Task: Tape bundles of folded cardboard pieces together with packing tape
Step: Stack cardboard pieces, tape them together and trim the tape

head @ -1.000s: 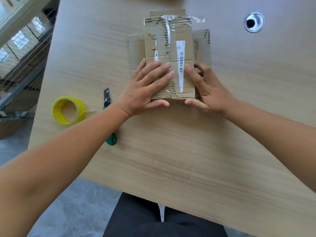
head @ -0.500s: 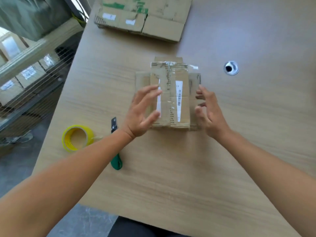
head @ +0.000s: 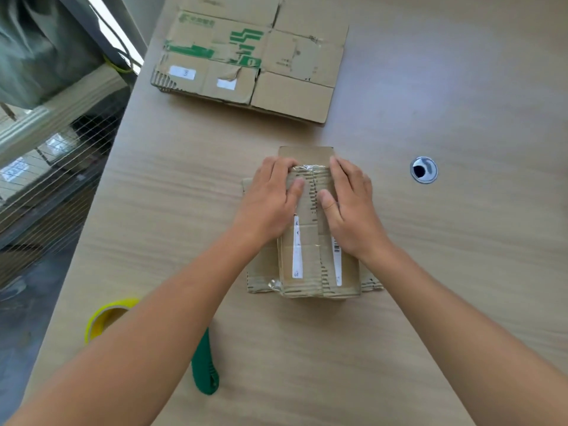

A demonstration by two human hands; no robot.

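A bundle of folded cardboard pieces lies in the middle of the wooden table, wrapped lengthwise in clear tape, with white label strips on top. My left hand grips the bundle's far left part, fingers curled over its far edge and thumb on top. My right hand grips the far right part the same way. A yellow roll of packing tape sits near the table's left edge, partly hidden by my left forearm.
A green-handled utility knife lies right of the tape roll, its blade end under my forearm. A flattened cardboard box with green print lies at the far side. A metal cable grommet is set in the table to the right. Wire shelving stands left.
Both hands lifted off the bundle's near half, hovered, then came down on its far end. The camera tilted up, so the flattened box came into view.
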